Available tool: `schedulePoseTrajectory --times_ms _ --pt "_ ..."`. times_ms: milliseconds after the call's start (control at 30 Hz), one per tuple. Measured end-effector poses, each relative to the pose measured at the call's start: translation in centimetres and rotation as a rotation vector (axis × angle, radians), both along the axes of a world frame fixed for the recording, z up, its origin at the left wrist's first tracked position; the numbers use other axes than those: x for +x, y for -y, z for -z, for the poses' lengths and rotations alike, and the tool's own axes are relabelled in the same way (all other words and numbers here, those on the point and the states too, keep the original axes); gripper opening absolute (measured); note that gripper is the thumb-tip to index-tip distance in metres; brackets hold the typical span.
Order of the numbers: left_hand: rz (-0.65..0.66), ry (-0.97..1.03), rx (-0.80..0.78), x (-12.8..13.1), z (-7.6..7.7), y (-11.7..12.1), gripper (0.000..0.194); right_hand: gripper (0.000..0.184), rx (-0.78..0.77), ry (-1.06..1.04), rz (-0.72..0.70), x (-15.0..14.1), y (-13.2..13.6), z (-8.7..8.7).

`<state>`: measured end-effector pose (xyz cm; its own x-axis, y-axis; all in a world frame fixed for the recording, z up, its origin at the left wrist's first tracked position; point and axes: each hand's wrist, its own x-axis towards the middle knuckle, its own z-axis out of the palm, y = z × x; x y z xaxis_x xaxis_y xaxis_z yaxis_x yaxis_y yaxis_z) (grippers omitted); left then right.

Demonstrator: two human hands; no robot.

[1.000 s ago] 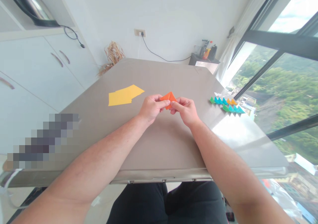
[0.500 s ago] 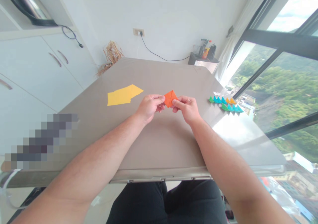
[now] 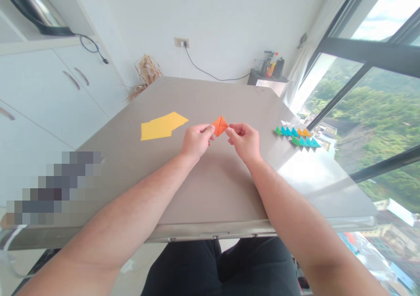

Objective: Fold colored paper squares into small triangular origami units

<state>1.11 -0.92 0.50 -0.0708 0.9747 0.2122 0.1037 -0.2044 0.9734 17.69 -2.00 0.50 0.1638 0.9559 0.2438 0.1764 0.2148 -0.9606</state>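
Note:
A small orange folded paper (image 3: 220, 125), diamond-shaped with crease lines crossing it, is held above the table between my hands. My left hand (image 3: 197, 139) pinches its left corner between thumb and fingers. At the opposite corner, my right hand (image 3: 244, 139) has its thumb and index fingertips closed around the paper's tip. Yellow paper sheets (image 3: 157, 127) lie overlapping on the table, left of my left hand. To the right stand two rows of small folded paper boats (image 3: 305, 142) in green, blue and orange.
The grey table (image 3: 210, 186) has its front edge just before my lap. A small stand (image 3: 268, 82) with bottles is at the far right corner, beside the window. Dried stalks (image 3: 147, 72) stand behind the left edge. A blurred-out object (image 3: 59, 186) lies at the near left.
The orange paper has moved slightly left and up and turned a little. My right thumb has slid off its face to the right corner, so more of the paper shows.

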Motion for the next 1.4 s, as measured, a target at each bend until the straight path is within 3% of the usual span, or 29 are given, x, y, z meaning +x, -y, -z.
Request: schedulePoseTrajectory --times_ms 67,167,233,300,367,433,533,600,1033,1233,1400 --pt "-0.032 -0.145 0.112 0.1 0.2 0.2 0.028 0.038 0.013 0.013 -0.052 -0.5 0.2 0.1" --pt "0.045 -0.299 0.285 0.6 0.2 0.8 0.024 0.038 0.027 0.025 -0.147 -0.8 0.3 0.2" --pt "0.09 -0.349 0.341 0.8 0.0 1.1 0.028 0.033 0.038 0.034 -0.123 -0.8 0.2 0.2" --pt "0.054 -0.36 0.352 0.9 0.0 1.2 0.032 0.024 0.026 0.036 -0.076 -0.5 0.0 0.2" --pt "-0.028 -0.3 0.305 0.8 -0.1 1.0 0.034 0.017 -0.01 0.021 -0.064 -0.3 0.0 0.0" --pt "-0.027 -0.166 0.178 0.6 -0.2 0.7 0.036 0.013 -0.04 0.004 -0.099 -0.1 0.2 -0.3" --pt "0.162 0.003 -0.016 0.2 -0.5 0.5 0.026 0.011 -0.056 -0.005 -0.171 -0.1 0.6 -0.7" --pt "0.241 0.048 -0.062 0.2 -0.6 0.5 0.018 0.009 -0.047 0.001 -0.192 -0.2 0.8 -0.9" --pt "0.217 0.114 -0.073 0.5 -1.1 0.9 0.014 0.009 -0.012 0.062 -0.174 0.0 0.9 -0.9" --pt "0.143 0.152 -0.048 0.3 -0.8 0.5 0.021 0.02 -0.019 -0.042 -0.35 0.5 0.8 -1.1" --pt "0.167 0.178 -0.045 0.1 -0.9 0.4 0.02 0.028 -0.073 -0.137 -0.39 1.1 0.5 -1.1"
